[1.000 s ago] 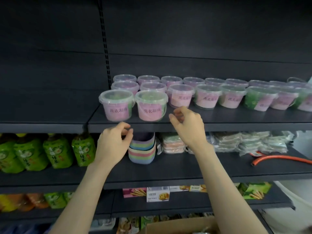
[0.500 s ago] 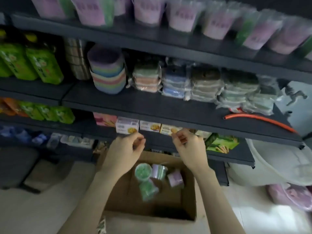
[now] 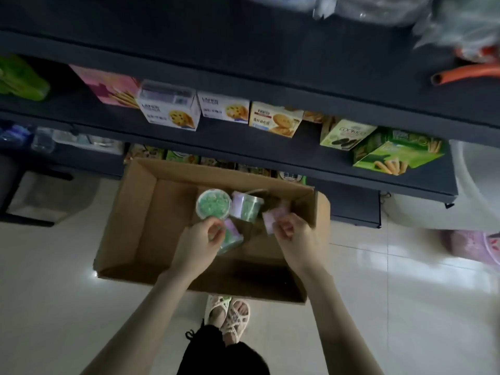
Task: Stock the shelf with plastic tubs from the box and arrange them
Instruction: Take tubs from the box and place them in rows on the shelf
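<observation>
An open cardboard box [image 3: 135,226] stands on the floor below the shelves. Several plastic tubs lie in it: one upright with green contents [image 3: 213,203], one on its side [image 3: 248,206], a pink-labelled one [image 3: 271,215] and one partly under my left hand [image 3: 233,237]. My left hand [image 3: 198,246] and my right hand [image 3: 293,239] hover over the box with fingers loosely curled, holding nothing. The right fingertips overlap the pink-labelled tub; I cannot tell whether they touch it. The tub shelf is out of view.
Dark shelves run across the top, with cookie boxes [image 3: 170,109] and green snack boxes [image 3: 397,155] on the lower one. An orange hose [image 3: 465,74] lies at the upper right. My sandalled feet [image 3: 228,316] stand on the pale tiled floor just behind the box.
My view has swung down from the tub shelf to the box on the floor. Both hands have dropped from the shelf edge to just above the tubs in the box.
</observation>
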{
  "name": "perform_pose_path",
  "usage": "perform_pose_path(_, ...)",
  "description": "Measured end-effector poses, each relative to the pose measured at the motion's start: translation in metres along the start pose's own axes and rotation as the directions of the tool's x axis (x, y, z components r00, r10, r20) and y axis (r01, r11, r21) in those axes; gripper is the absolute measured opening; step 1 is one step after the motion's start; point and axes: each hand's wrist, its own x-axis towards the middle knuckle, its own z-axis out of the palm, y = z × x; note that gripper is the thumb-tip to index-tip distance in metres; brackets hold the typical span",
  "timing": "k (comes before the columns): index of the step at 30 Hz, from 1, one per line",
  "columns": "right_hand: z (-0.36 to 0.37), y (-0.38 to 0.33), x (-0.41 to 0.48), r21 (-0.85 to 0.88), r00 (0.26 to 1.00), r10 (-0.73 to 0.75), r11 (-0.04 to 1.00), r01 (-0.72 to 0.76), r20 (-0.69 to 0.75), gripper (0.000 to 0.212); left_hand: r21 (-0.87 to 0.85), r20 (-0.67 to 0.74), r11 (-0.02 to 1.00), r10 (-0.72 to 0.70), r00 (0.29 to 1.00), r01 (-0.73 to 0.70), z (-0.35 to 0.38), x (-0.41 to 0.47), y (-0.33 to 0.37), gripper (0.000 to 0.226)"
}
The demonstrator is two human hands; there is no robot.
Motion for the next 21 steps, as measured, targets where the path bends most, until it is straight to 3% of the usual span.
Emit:
perform_pose_path(4, 0.050, 0.064, 0.029, -0.034, 0.994, 0.090, 0.996, -0.088, 0.062, 0.023, -0.007, 0.054, 0.989, -0.148, 0.987, 0.149, 0.063, 0.033, -0.041, 0.025)
perform_pose_path(7, 0.080, 0.098, 0.045, -0.062, 0.980, 0.173, 0.984, -0.167, 0.101, 0.042, -0.030, 0.041, 0.949, -0.312, 0.949, 0.313, 0.106, 0.053, -0.068, 0.041)
perform_pose_path(12, 0.115, 0.131, 0.076, -0.024, 0.967, 0.210, 0.978, -0.209, 0.145, 0.073, -0.165, 0.000, 0.761, -0.636, 0.771, 0.628, 0.163, 0.079, -0.110, 0.077)
perform_pose_path(15, 0.126, 0.140, 0.090, 0.010, 0.966, 0.249, 0.968, -0.250, 0.064, 0.072, -0.298, 0.038, 0.597, -0.772, 0.634, 0.745, 0.180, 0.091, -0.121, 0.096)
perform_pose_path(21, 0.147, 0.150, 0.102, 0.246, 0.898, 0.412, 0.864, -0.439, 0.154, 0.055, -0.328, 0.069, 0.547, -0.799, 0.597, 0.770, 0.187, 0.107, -0.152, 0.111)
